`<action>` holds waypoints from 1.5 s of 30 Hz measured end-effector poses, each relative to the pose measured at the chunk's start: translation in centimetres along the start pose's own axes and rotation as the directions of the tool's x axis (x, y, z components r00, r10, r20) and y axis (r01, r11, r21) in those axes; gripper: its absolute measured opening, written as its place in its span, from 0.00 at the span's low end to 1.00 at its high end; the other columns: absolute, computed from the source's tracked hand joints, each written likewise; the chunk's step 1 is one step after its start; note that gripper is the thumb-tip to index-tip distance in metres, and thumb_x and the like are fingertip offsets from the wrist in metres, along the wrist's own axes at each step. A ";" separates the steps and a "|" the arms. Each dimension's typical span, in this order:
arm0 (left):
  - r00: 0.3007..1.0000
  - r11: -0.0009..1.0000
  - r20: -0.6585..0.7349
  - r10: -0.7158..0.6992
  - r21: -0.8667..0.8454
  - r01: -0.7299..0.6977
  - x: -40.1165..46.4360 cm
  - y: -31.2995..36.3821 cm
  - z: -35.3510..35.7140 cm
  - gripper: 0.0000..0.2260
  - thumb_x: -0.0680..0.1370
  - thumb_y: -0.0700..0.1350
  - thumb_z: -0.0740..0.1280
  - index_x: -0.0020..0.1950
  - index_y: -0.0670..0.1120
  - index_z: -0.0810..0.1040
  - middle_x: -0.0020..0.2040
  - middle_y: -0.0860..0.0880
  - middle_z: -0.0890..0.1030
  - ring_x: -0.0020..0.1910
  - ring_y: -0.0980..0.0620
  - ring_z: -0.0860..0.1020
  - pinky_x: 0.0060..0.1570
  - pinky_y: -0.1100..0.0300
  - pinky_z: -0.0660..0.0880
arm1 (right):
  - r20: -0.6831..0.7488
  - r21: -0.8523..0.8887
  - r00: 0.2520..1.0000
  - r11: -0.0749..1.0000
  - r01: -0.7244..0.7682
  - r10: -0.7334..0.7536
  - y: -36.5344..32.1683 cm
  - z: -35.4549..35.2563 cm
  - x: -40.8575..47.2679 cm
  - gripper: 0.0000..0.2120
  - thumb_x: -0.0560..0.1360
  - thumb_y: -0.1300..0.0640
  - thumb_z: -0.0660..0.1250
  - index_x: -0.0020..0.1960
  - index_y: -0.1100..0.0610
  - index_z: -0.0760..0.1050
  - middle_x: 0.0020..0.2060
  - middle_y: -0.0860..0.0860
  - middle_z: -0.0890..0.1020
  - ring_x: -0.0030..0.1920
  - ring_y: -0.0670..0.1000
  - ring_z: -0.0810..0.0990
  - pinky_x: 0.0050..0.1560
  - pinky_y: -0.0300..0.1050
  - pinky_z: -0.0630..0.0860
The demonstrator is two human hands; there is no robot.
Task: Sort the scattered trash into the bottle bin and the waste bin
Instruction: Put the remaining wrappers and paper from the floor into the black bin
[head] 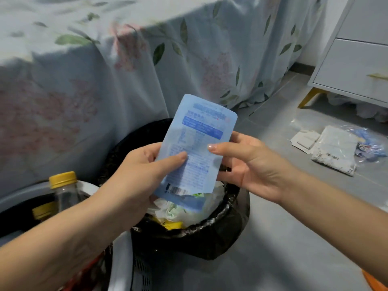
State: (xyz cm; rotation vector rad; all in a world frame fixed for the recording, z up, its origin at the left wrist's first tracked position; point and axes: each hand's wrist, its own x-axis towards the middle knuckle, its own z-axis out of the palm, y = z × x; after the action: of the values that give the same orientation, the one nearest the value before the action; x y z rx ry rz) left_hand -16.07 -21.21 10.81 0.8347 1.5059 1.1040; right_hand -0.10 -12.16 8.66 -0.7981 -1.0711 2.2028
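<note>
Left hand (144, 175): thumb lay across the printed face of the blue packet (197, 148), fingers curled behind, pinching it. Right hand (247, 164): thumb on the packet's right edge, fingers curled behind, gripping. The packet stood tilted over the black-lined waste bin (210, 234). Yellow-capped bottles (63, 185) stood in the bottle bin (19, 196) at left. More wrappers (336, 148) lay on the floor, well apart.

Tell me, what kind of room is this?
Probably a bedroom at home. A floral sheet hangs down over what looks like a bed, and a white drawer cabinet on yellow legs stands beside it like a nightstand. A black-lined waste bin sits on the grey tiled floor.
</note>
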 end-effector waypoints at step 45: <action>0.979 -0.293 0.197 0.050 0.940 -0.174 1.1 -4.7 -3.9 0.23 0.75 0.69 0.50 0.54 0.58 0.77 0.46 0.54 0.81 0.48 0.51 0.80 0.40 0.59 0.71 | 0.373 -0.927 0.922 0.072 0.367 0.106 -3.3 -0.4 8.7 0.27 0.68 0.75 0.55 0.59 0.55 0.76 0.43 0.50 0.86 0.41 0.40 0.80 0.44 0.33 0.76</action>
State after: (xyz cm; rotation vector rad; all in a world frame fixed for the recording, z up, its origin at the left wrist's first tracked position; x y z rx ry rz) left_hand -19.94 -22.59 6.18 2.1826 2.1433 -0.6008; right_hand -4.87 -4.14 8.85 -0.6878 -2.8662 1.0687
